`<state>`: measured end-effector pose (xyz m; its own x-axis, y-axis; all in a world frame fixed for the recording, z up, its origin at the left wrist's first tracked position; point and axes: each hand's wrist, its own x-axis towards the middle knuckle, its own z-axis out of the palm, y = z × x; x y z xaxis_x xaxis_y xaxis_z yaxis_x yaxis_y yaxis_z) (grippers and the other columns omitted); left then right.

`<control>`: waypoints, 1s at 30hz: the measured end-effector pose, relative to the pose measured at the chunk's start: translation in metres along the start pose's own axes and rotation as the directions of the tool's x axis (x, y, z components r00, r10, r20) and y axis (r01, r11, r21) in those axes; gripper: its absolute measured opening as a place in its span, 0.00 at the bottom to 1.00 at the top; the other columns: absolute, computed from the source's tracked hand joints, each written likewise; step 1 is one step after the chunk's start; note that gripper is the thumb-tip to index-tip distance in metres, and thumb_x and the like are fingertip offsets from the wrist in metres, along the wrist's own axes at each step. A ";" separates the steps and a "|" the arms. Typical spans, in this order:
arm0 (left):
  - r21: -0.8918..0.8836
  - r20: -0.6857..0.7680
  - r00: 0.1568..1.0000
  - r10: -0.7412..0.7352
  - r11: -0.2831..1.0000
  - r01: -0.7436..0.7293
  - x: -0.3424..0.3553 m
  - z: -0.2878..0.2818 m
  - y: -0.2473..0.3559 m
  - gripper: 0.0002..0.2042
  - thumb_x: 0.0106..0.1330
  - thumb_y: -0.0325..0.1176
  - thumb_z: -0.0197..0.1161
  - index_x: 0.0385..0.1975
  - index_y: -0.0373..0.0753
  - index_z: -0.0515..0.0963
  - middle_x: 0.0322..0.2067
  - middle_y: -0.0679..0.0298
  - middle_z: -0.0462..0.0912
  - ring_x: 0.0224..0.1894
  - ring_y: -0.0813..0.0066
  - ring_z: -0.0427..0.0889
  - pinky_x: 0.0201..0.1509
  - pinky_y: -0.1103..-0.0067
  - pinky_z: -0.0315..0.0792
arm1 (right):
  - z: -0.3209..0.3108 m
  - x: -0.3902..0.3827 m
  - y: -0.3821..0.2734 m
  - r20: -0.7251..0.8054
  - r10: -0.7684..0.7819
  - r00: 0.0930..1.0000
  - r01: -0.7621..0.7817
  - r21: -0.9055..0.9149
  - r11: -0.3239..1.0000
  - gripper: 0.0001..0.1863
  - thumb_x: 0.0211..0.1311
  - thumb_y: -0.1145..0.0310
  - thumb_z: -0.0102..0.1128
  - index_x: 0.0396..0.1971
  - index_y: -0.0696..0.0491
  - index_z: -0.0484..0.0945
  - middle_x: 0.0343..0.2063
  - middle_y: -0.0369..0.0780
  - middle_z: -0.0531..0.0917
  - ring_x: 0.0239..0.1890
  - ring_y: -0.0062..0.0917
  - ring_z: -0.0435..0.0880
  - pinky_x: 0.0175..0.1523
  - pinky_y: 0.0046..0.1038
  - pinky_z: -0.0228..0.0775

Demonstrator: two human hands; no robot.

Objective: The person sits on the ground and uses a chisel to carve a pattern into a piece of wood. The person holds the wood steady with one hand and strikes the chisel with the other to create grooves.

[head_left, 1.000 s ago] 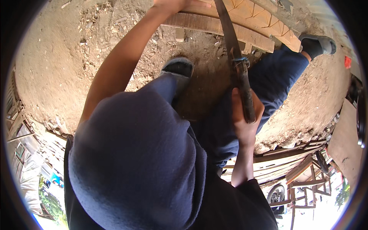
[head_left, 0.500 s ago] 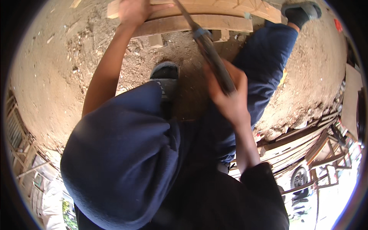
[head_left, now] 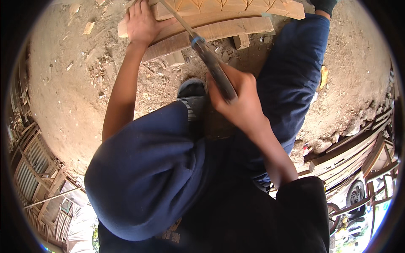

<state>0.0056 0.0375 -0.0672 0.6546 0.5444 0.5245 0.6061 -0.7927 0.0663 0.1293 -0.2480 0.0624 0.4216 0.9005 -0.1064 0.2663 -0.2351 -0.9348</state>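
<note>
At the bottom of the frame, nearest the camera, the person's dark blue trousers (head_left: 147, 177) filled the lower middle, a bent knee bulging toward the lower left. Just above it, at the centre, a dark shoe (head_left: 192, 95) stood on the sandy ground (head_left: 63, 97), which was strewn with wood chips.

Right of centre, the right hand (head_left: 238, 101) was clamped in a fist round the dark handle of a long tool (head_left: 211, 67). The tool slanted up and to the left from the fist, a blue band near the top of its handle, and its thin metal shaft reached onto the carved wooden board (head_left: 228, 8) at the top edge of the frame. The tip was cut off by the frame, so I could not tell exactly where it touched.

At the upper left, the left hand (head_left: 141, 21) lay flat with fingers spread, pressing on the left end of a plain plank (head_left: 211, 31) just under the carved board, gripping nothing.

At the far right edge, wooden frames (head_left: 358, 147) were stacked.
</note>
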 end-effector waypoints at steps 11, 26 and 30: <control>0.023 0.262 0.957 -0.121 0.993 0.119 0.004 -0.009 0.002 0.50 0.50 0.60 0.72 0.66 0.28 0.63 0.67 0.45 0.65 0.69 0.50 0.63 0.72 0.59 0.58 | -0.023 -0.030 -0.005 0.047 0.188 0.981 -0.192 0.095 0.977 0.07 0.66 0.74 0.61 0.28 0.60 0.77 0.17 0.35 0.73 0.21 0.13 0.70 0.26 0.23 0.62; -0.027 0.429 0.897 -0.104 0.991 0.128 0.020 -0.029 -0.011 0.53 0.44 0.60 0.75 0.63 0.23 0.65 0.65 0.37 0.66 0.72 0.48 0.61 0.77 0.61 0.52 | -0.012 -0.018 -0.011 0.040 0.200 0.979 -0.201 0.032 0.979 0.07 0.62 0.76 0.61 0.25 0.60 0.76 0.16 0.39 0.75 0.21 0.13 0.72 0.27 0.25 0.66; -0.179 0.326 0.945 -0.010 0.981 0.072 0.013 -0.014 -0.013 0.41 0.52 0.57 0.71 0.56 0.27 0.72 0.58 0.38 0.74 0.63 0.43 0.71 0.70 0.61 0.64 | 0.000 0.021 -0.004 0.019 0.150 0.988 -0.151 0.063 0.986 0.08 0.63 0.76 0.62 0.25 0.60 0.76 0.15 0.39 0.75 0.21 0.13 0.71 0.26 0.25 0.66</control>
<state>0.0001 0.0510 -0.0493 0.7600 0.6121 0.2186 0.5612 -0.7876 0.2545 0.1374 -0.2278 0.0638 0.4407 0.8615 -0.2522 0.1442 -0.3452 -0.9274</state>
